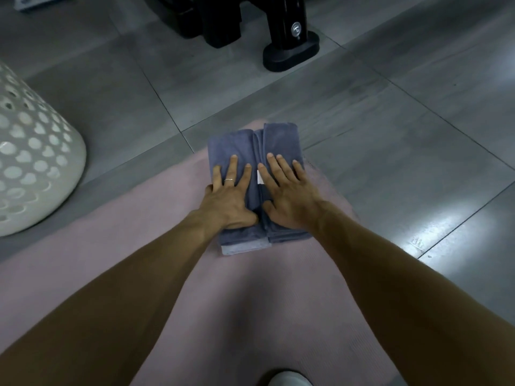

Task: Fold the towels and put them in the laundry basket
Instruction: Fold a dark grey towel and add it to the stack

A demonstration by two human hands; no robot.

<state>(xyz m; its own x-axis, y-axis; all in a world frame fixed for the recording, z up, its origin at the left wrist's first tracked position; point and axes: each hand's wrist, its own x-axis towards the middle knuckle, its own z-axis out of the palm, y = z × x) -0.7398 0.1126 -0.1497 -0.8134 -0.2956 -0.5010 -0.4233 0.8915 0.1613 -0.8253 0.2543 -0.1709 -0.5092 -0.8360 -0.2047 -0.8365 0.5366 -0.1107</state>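
Observation:
A folded blue-grey towel (281, 140) lies on a pink mat (245, 302), stacked on a lighter towel (242, 248) whose edge shows at the near side. My left hand (228, 196) presses flat on the left half, fingers straight, a ring on one finger. On the right half my right hand (287, 196) lies flat, fingers spread. A white label shows between the two hands. The white perforated laundry basket (33, 160) stands on the floor at the far left, its opening out of view.
Grey floor tiles (390, 135) surround the mat. Black equipment legs (289, 34) stand on the floor beyond the towels. A white shoe tip (289, 378) shows at the bottom edge.

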